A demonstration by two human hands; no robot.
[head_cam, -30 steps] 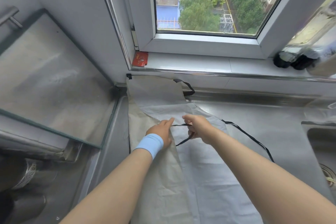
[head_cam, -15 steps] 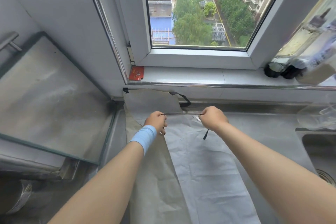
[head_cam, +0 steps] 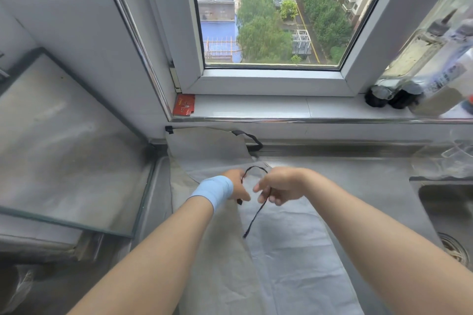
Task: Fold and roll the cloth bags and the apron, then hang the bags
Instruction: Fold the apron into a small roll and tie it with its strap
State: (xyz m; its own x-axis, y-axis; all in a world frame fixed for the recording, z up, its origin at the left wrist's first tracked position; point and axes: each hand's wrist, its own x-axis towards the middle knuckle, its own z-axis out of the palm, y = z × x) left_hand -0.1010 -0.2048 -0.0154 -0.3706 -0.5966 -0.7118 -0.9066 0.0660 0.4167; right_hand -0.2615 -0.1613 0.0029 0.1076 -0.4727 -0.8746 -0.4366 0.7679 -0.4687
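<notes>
A grey apron (head_cam: 289, 258) lies flat along the steel counter, its bib end (head_cam: 204, 148) running up against the wall under the window sill. A thin black apron string (head_cam: 256, 217) loops between my two hands above the cloth. My left hand (head_cam: 236, 188), with a light blue wristband, pinches one part of the string. My right hand (head_cam: 277, 189) holds the other part, and the loose end hangs down from it over the apron. A black neck strap (head_cam: 252, 139) shows at the bib's top edge.
A glass-topped stove cover (head_cam: 64, 151) fills the left. A sink (head_cam: 450, 220) with its drain sits at the right edge. On the window sill (head_cam: 281, 107) lie a red card (head_cam: 183, 105) and dark bottles (head_cam: 391, 96). Clear plastic (head_cam: 450, 158) lies at the counter's far right.
The string was stretched taut between my hands near the bib; now both hands have come closer together and back toward me, the string arches slack between them, its free end dangling lower.
</notes>
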